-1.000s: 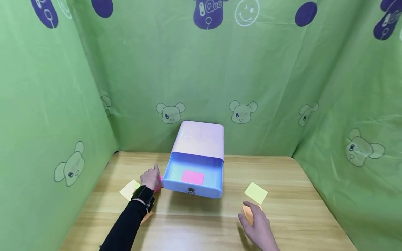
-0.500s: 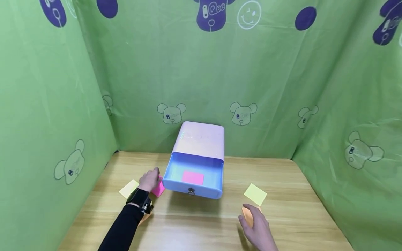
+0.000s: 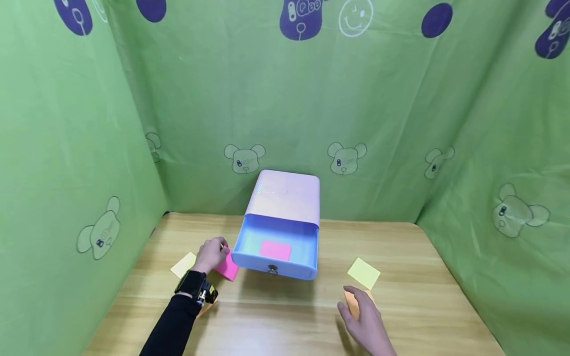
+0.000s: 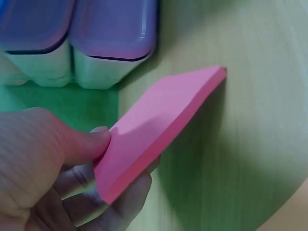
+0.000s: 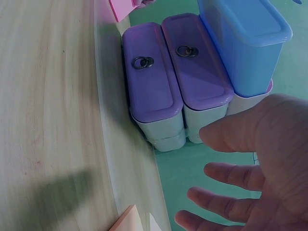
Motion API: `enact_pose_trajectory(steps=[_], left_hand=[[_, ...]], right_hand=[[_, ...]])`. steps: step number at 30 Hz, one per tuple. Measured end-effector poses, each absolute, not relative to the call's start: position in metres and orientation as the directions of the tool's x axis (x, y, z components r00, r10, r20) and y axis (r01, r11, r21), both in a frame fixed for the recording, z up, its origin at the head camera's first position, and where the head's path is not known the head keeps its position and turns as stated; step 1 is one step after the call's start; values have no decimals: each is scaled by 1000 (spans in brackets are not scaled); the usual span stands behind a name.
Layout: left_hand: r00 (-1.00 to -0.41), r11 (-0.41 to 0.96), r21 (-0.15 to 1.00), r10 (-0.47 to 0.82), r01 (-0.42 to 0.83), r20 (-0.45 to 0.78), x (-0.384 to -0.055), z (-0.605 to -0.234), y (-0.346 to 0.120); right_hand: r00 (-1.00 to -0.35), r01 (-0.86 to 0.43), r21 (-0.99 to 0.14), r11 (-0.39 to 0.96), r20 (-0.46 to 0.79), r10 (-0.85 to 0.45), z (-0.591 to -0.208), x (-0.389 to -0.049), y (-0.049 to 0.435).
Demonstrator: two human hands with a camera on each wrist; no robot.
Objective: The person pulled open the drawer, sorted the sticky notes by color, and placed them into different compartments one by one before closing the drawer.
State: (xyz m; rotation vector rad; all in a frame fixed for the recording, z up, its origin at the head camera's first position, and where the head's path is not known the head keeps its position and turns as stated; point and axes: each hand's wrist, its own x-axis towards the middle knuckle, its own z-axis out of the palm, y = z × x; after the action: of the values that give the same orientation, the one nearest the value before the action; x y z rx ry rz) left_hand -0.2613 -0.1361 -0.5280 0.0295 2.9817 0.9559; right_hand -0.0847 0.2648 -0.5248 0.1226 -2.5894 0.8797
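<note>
At lower left of the head view, the left hand (image 3: pixel 211 255) pinches a thick, smooth pink pad (image 4: pixel 149 120) by one end; a firm, even pinch should keep it flat. Lower right, the loosely spread right hand (image 3: pixel 367 324) holds nothing. Mid-frame: a round-cornered blue drawer (image 3: pixel 280 266).

Beside a winking smiley (image 3: pixel 355 19) on green cloth (image 3: pixel 285 94), a purple figure (image 3: pixel 301 22) bears lettering (image 3: pixel 308 7) too unclear to read.

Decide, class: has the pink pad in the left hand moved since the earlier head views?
Yes, slightly. Against the blue drawer, the pink pad in the left hand has shifted rightward and toward the person.
</note>
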Motion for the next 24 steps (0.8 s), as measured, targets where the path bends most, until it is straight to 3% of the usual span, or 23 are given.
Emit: enact_pose_trajectory(steps=[19,24], left_hand=[[-990,694,715,-141,-83,21,-232,-500,-158],[-979,692,719,-185,-67,88,-226,-487,-158]], right_hand=[[-914,-209,-574,791,402,50,-525,-85,264],[-922,-202,-584,786,385,49,-522,-86,264]])
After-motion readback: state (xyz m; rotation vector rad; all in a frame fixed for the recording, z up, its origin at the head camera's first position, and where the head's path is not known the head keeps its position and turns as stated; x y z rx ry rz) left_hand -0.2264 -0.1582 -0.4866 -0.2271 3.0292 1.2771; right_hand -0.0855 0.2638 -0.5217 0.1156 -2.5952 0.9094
